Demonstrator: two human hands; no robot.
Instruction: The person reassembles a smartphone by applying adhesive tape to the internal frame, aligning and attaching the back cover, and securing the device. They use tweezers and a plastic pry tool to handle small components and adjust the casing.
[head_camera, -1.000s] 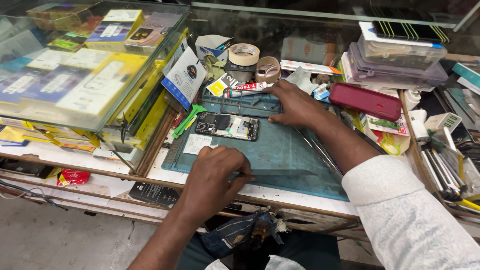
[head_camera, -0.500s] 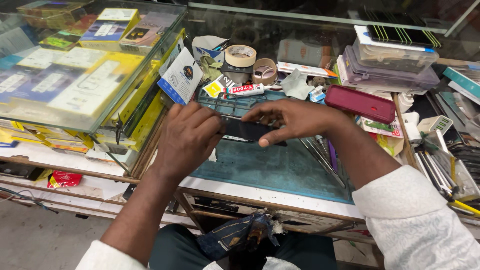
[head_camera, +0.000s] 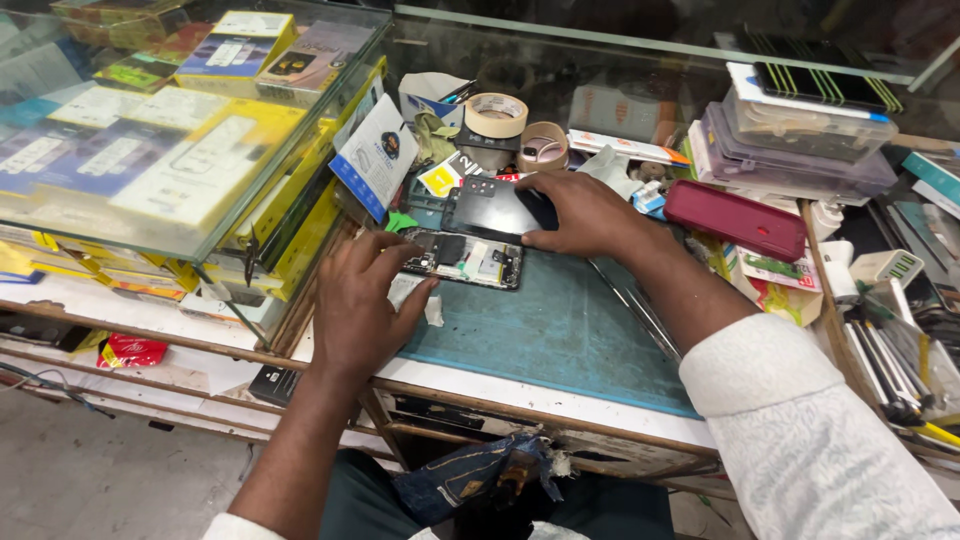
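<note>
**Opened phone and its dark back cover on a teal work mat**

The opened phone (head_camera: 465, 258) lies flat near the far left part of the teal mat (head_camera: 560, 330), its inside facing up: a dark frame filled with small metal shields, pale patches and a camera block at its left end. Just behind it, the dark back cover (head_camera: 490, 208) is tilted up off the mat, glossy black with a row of small holes near its upper left corner. The right hand (head_camera: 590, 212) grips this cover by its right edge, thumb below and fingers curled over the top. The left hand (head_camera: 365, 300) rests palm down beside the phone's left end, fingers spread and loosely bent, the fingertips touching the phone's near left corner and a small white scrap (head_camera: 415, 295) under them; it is not closed on anything.

The mat covers a worn tabletop (head_camera: 560, 405) with a pale front edge. Behind the phone stand two tape rolls (head_camera: 497, 115), a small card box and scattered packets. A maroon phone case (head_camera: 735, 218) lies to the right, below stacked clear plastic boxes (head_camera: 800, 140). Tweezers (head_camera: 630, 310) lie on the mat's right side. To the left is a glass display case (head_camera: 180, 130) filled with yellow and blue accessory boxes.
</note>
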